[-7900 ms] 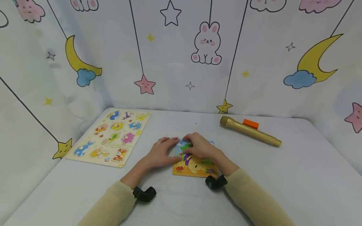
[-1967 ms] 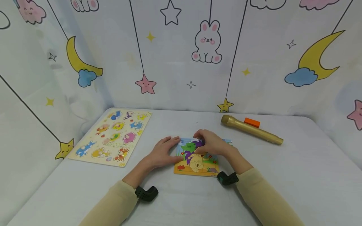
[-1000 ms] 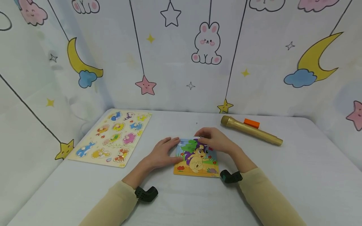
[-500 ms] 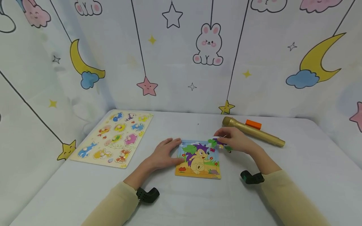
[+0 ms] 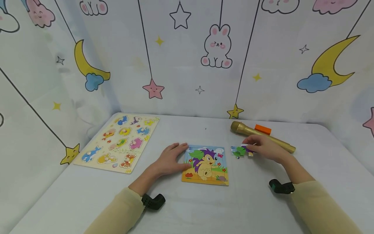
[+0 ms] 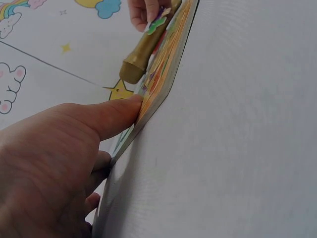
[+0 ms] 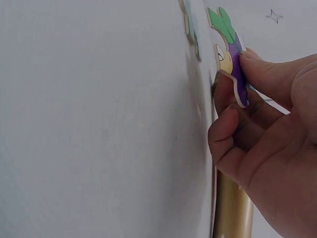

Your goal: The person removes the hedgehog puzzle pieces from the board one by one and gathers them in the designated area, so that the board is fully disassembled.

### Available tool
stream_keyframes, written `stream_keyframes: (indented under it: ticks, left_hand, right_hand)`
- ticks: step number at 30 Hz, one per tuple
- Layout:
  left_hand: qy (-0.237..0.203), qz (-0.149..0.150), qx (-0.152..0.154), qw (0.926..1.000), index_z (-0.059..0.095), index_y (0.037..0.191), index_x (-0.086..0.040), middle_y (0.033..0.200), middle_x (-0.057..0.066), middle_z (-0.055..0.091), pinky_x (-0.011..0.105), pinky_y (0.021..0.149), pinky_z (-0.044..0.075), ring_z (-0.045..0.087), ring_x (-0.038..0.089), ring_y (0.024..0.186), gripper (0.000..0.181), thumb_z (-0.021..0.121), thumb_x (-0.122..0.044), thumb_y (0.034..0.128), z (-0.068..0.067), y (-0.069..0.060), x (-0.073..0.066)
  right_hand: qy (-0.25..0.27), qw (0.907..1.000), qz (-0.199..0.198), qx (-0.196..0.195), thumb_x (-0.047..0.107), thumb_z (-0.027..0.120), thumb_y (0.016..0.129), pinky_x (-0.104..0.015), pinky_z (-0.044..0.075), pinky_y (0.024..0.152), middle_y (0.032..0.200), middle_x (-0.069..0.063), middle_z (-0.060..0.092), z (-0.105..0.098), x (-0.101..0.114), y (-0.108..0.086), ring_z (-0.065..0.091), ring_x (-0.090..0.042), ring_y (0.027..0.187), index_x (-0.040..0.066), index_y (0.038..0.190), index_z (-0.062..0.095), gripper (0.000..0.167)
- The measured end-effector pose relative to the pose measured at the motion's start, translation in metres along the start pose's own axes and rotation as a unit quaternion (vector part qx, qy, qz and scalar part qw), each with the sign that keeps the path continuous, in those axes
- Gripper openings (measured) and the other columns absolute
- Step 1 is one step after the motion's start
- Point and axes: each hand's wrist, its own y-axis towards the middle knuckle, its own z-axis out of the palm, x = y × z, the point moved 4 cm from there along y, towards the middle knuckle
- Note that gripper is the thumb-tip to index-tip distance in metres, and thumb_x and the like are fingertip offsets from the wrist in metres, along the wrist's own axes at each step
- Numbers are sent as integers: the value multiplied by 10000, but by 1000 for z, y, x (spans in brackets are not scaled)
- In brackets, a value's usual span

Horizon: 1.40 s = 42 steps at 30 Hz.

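A small hedgehog picture board (image 5: 205, 165) lies on the table in the head view. My left hand (image 5: 170, 161) rests at its left edge, and the thumb (image 6: 116, 116) touches the board's rim in the left wrist view. To the right of the board, my right hand (image 5: 267, 149) pinches a puzzle piece (image 7: 235, 64), purple, green and yellow, between thumb and fingers. Green and blue puzzle pieces (image 5: 239, 151) show just left of that hand; whether they are joined to the held one I cannot tell.
A cream board (image 5: 117, 141) with sea-animal pictures lies at the back left. Behind my right hand are a gold microphone (image 5: 243, 128) and an orange block (image 5: 263, 129). A patterned curtain (image 5: 181, 58) hangs at the table's back edge.
My right hand has moved right, off the hedgehog board, carrying the pinched piece to the table's right side. The hedgehog picture is now uncovered. My left hand has stayed at the board's edge.
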Motion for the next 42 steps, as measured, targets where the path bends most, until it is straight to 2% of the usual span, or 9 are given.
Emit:
stream_keyframes:
  ticks: [6,12,22,31,38,42]
  left_hand:
    - [7,14,21,10000,418,1561,-184,1618,-39,340,568,1175,217,167,273,1515,811,723,-470,867,1,0,1]
    - [13,37,3,10000,420,1560,-182,1616,-31,345,576,1172,218,170,280,1514,808,723,-470,869,1,1,2]
    - [24,0,-5,10000,417,1562,-191,1617,-30,344,580,1171,220,163,278,1516,809,721,-475,868,1,0,1]
    - [70,45,-26,10000,414,1563,-188,1616,-38,345,571,1176,213,163,270,1517,809,717,-478,871,0,0,2]
    - [61,44,-24,10000,413,1564,-189,1617,-38,344,573,1174,216,163,274,1517,811,717,-479,870,1,1,2]
    - [70,37,-20,10000,414,1563,-188,1617,-30,344,573,1173,219,165,278,1516,808,716,-477,871,1,0,2]
  right_hand:
    - [53,10000,-6,25,152,627,1012,-367,495,849,1129,-94,633,-6,-15,-2,527,-274,1020,37,1180,673,209]
    - [51,9999,38,94,142,632,1007,-372,478,850,1099,-80,630,-7,-20,-3,511,-264,1004,25,1164,677,201]
    - [-230,9997,-70,-61,151,650,999,-301,486,777,1011,-36,633,-4,-17,-5,524,-225,931,46,1122,693,167]
    - [-402,9991,-98,-43,203,745,931,-302,483,761,1022,-50,631,-3,-14,-5,531,-232,930,20,1135,678,283]
    - [-460,9986,-249,6,161,750,922,-270,494,754,1000,-46,649,-2,-12,-4,554,-214,911,-9,1122,682,271]
    - [-485,9986,-209,48,196,761,918,-295,491,756,996,-45,645,-2,-11,-4,548,-217,908,-3,1122,686,295]
